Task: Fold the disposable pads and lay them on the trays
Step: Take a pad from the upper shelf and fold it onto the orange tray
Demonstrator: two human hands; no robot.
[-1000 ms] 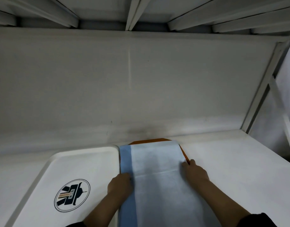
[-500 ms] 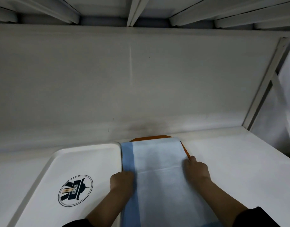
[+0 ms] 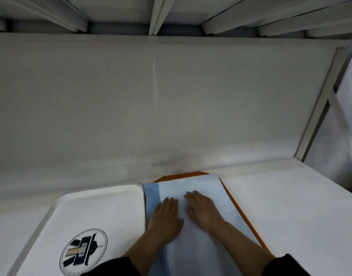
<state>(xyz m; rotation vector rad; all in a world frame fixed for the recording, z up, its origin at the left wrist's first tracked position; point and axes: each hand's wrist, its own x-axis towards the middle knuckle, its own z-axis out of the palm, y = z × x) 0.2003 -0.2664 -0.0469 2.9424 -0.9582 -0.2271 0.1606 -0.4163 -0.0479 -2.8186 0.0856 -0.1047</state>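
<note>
Lying flat along an orange tray point(image 3: 237, 208), the folded disposable pad point(image 3: 195, 186) shows a pale, almost white face with a darker blue band down its left edge. It covers nearly all of that tray, so only a thin orange strip shows past its far end and along its right side.

Both hands rest palm down on the pad, side by side near its middle. The left hand point(image 3: 166, 216) lies partly over the blue band, fingers straight and close together, pointing away from the person. The right hand point(image 3: 202, 208) sits just beside it on the pale face, fingers likewise straight and flat against the sheet; it is a little blurred. Neither grip pinches or curls round anything: each is spread flat and pressing on the pad. Dark sleeves point(image 3: 286, 265) show at the bottom of the view.

Just left of the pad, touching or nearly touching the orange tray, sits a white tray point(image 3: 103, 204) with a raised rim and rounded corners. A round dark emblem point(image 3: 84, 251) is printed on its floor.

Both trays stand on a white desk point(image 3: 290, 206), which runs back to a plain white wall panel point(image 3: 171, 96). White shelf bars point(image 3: 157, 14) cross overhead, and a white frame post point(image 3: 320, 100) slants down at the right.
</note>
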